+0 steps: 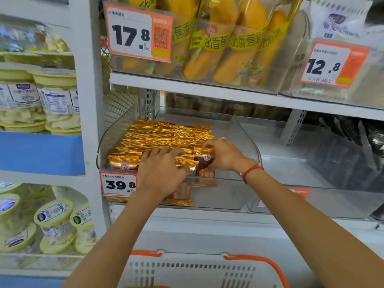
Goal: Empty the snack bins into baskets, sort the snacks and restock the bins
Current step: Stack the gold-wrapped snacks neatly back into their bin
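Note:
A clear plastic bin on the middle shelf holds several rows of gold-wrapped snack packets, stacked along its left side. My left hand lies over the front packets with its fingers curled onto them. My right hand pinches a gold packet with a red seal at the front right of the stack. A white basket with orange handles sits below, at the bottom of the view.
A price tag reading 39.8 hangs on the bin's front. The neighbouring clear bin stands to the right. Yellow bread packs fill the shelf above. Tubs with green lids stand on the left shelves.

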`<state>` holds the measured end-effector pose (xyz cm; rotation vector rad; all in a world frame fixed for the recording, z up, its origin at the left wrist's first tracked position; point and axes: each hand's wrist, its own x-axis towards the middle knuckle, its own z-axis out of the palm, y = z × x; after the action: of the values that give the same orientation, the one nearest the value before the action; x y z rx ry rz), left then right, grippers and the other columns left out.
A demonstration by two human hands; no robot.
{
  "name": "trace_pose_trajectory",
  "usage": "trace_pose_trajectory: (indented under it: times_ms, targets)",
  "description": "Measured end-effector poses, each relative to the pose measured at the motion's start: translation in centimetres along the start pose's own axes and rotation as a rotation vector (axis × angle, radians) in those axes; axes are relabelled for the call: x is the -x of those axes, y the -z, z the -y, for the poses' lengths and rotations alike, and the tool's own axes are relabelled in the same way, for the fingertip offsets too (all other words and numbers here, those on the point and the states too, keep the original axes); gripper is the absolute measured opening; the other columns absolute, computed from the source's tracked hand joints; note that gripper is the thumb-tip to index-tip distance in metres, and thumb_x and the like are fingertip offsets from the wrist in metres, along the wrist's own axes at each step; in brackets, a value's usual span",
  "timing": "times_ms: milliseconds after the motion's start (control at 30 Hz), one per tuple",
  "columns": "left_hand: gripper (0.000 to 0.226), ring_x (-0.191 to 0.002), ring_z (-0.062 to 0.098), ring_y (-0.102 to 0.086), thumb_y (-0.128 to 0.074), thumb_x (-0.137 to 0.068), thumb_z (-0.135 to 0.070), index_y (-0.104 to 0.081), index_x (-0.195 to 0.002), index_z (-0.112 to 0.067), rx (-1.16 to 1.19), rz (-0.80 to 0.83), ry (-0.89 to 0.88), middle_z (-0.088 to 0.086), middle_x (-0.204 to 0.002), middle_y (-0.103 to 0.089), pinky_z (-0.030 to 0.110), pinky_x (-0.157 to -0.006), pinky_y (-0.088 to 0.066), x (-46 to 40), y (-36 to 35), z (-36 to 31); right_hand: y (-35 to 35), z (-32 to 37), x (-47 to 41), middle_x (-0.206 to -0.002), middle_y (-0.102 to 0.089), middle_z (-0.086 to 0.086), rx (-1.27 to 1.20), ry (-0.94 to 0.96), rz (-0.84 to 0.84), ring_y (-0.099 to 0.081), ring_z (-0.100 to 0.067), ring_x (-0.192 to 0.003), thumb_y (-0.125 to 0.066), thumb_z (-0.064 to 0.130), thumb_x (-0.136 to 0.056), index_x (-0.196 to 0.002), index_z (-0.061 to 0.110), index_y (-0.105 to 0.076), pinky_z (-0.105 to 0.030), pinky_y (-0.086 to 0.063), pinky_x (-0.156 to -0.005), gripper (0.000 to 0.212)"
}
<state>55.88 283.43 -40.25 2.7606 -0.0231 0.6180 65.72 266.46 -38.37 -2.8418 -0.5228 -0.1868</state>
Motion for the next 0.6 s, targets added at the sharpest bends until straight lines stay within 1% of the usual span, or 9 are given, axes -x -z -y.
trace_pose_trajectory:
  times_ms: [67,167,267,367,433,467,500,567,600]
  targets:
    - [0.046,-0.132,0.018,-0.042,-0.049,-0.093,-0.051,-0.048,-0.137,-0.039,0.0,-0.001,0.003,-0.006,-0.14,-0.052,0.036,-0.108,-0.032,0.1,0.0,0.0,0.1,0.3,-0.1,-0.131,-0.048,-0.01,-0.057,0.021,0.039,-0.048,-0.029,-0.119,-0.085,0.014,-0.07,-0.129,0.018,-0.054,-0.03,-0.042,-0.088,0.067]
    - [0.044,-0.13,0.019,-0.044,-0.048,-0.094,-0.05,-0.049,-0.136,-0.038,-0.002,-0.014,-0.004,-0.006,-0.138,-0.054,0.036,-0.105,-0.035,0.2,-0.1,0.0,-0.1,0.6,-0.2,-0.133,-0.046,-0.011,-0.177,0.008,0.085,-0.048,-0.028,-0.121,-0.082,0.008,-0.072,-0.128,0.016,-0.054,-0.029,-0.045,-0.089,0.063]
    - [0.044,-0.128,0.02,-0.046,-0.048,-0.094,-0.048,-0.051,-0.136,-0.036,-0.01,-0.031,-0.01,-0.005,-0.137,-0.055,0.036,-0.103,-0.036,0.2,-0.3,0.0,-0.6,0.7,0.0,-0.135,-0.042,-0.012,-0.161,-0.007,0.067,-0.047,-0.03,-0.122,-0.079,0.007,-0.075,-0.133,0.016,-0.051,-0.029,-0.044,-0.09,0.065]
    - [0.043,-0.128,0.02,-0.046,-0.046,-0.095,-0.047,-0.051,-0.136,-0.034,-0.009,-0.041,-0.025,-0.005,-0.138,-0.054,0.037,-0.102,-0.038,0.2,-0.4,0.0,-0.5,0.6,0.8,-0.143,-0.039,-0.013,-0.151,0.008,0.067,-0.043,-0.031,-0.128,-0.078,0.013,-0.077,-0.143,0.016,-0.04,-0.033,-0.04,-0.099,0.076]
    - [0.043,-0.127,0.018,-0.046,-0.044,-0.096,-0.043,-0.052,-0.136,-0.031,-0.015,-0.067,-0.062,-0.004,-0.138,-0.053,0.037,-0.101,-0.039,0.2,-0.5,0.2,0.1,0.6,2.1,-0.146,-0.038,-0.012,-0.174,0.016,0.03,-0.042,-0.03,-0.131,-0.076,0.02,-0.08,-0.147,0.018,-0.035,-0.036,-0.039,-0.104,0.078]
    - [0.042,-0.126,0.018,-0.046,-0.044,-0.097,-0.041,-0.053,-0.135,-0.028,-0.013,-0.087,-0.082,-0.004,-0.136,-0.054,0.036,-0.1,-0.04,0.3,-0.6,0.3,0.5,0.7,3.3,-0.146,-0.04,-0.011,-0.182,0.019,-0.022,-0.045,-0.028,-0.128,-0.075,0.023,-0.082,-0.147,0.02,-0.037,-0.038,-0.041,-0.104,0.075]
    - [0.04,-0.125,0.018,-0.046,-0.046,-0.097,-0.037,-0.055,-0.134,-0.026,-0.001,-0.12,-0.107,-0.003,-0.135,-0.055,0.037,-0.1,-0.04,0.3,-0.6,0.3,0.9,0.8,4.7,-0.145,-0.042,-0.008,-0.204,0.022,-0.096,-0.051,-0.026,-0.122,-0.074,0.026,-0.083,-0.144,0.022,-0.04,-0.039,-0.045,-0.1,0.07]
    - [0.034,-0.122,0.019,-0.048,-0.051,-0.095,-0.028,-0.06,-0.127,-0.021,0.039,-0.223,-0.178,-0.001,-0.129,-0.058,0.037,-0.101,-0.039,0.7,-0.6,0.3,1.3,0.9,8.2,-0.136,-0.049,-0.002,-0.283,0.074,-0.248,-0.062,-0.016,-0.099,-0.071,0.024,-0.086,-0.135,0.025,-0.052,-0.036,-0.052,-0.088,0.053]
    - [0.031,-0.118,0.02,-0.05,-0.054,-0.093,-0.023,-0.063,-0.122,-0.02,0.073,-0.3,-0.221,0.0,-0.125,-0.061,0.037,-0.1,-0.039,1.3,-0.6,0.2,1.3,1.0,10.2,-0.129,-0.054,0.0,-0.326,0.128,-0.313,-0.063,-0.012,-0.092,-0.07,0.021,-0.087,-0.127,0.025,-0.057,-0.033,-0.054,-0.084,0.043]
